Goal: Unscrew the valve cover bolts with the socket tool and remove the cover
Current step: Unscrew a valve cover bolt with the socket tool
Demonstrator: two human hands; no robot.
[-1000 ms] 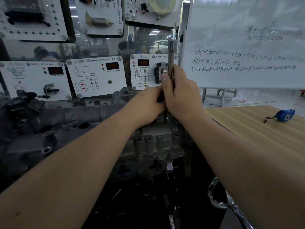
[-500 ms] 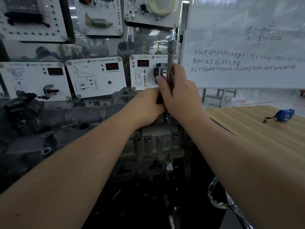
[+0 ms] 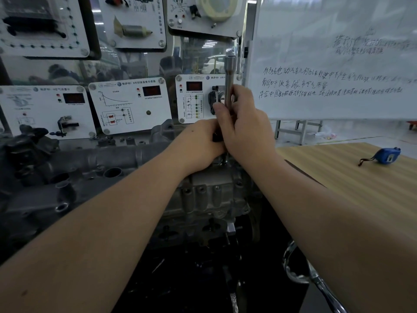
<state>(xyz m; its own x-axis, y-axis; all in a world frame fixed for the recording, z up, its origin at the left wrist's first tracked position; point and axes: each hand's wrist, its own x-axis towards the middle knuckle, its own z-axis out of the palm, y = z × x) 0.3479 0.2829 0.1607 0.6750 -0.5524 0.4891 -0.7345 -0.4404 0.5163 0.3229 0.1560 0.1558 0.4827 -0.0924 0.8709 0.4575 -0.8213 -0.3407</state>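
Observation:
The grey cast valve cover [image 3: 97,161] lies across the engine at left and centre. A long steel socket tool [image 3: 229,75] stands upright over the cover's right end. My right hand [image 3: 246,125] grips its shaft, fingers curled round it. My left hand [image 3: 200,141] holds the tool's dark lower part just beneath, pressed against the right hand. The tool's tip and the bolt under it are mostly hidden by both hands.
Sensor display panels [image 3: 130,105] stand right behind the engine. A whiteboard [image 3: 334,64] rises at the right. A wooden table [image 3: 352,184] to the right carries a blue tape measure [image 3: 387,155]. A chrome ratchet handle [image 3: 316,281] lies low at the right.
My right hand has slid slightly up and turned on the shaft; the socket tool stays upright at the same spot. My left hand has barely moved.

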